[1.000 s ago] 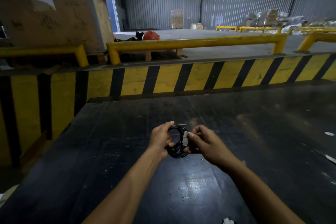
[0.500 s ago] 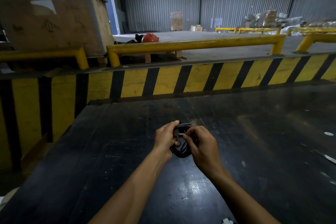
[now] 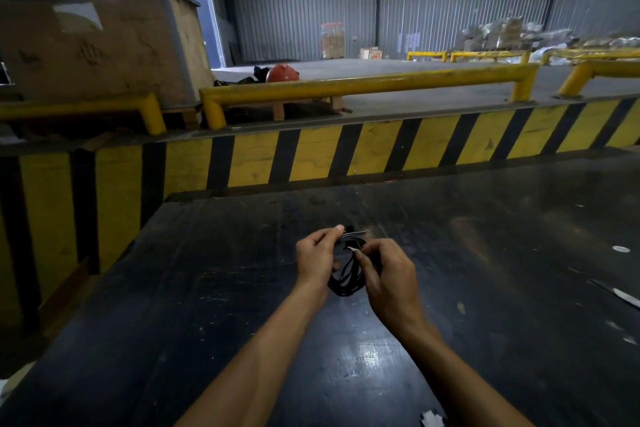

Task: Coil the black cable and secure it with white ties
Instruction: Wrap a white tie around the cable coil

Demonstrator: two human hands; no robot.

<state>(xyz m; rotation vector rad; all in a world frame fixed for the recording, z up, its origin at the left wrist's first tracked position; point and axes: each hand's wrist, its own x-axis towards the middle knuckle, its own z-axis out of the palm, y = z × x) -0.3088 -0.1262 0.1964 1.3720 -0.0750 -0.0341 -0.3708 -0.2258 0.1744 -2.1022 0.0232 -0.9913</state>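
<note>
Two bare hands met above the middle of the dark worktop, forearms reaching in from the bottom edge and angling toward each other. The left hand was curled, its thumb and forefinger pressed together on the top of the coiled black cable, where the strands bunched into a flat bundle. The right hand was turned knuckles up, its fingers pinching a small white tie against the upper part of the coil. The loops hung between the two palms, just above the worktop, whether touching it could not be told. Bare, scuffed surface lay open on every side of the hands. The worktop's far edge met a yellow and black striped barrier, with a yellow rail behind it, and its left edge dropped away beside the striped wall. A few pale scraps lay well apart on the right.
</note>
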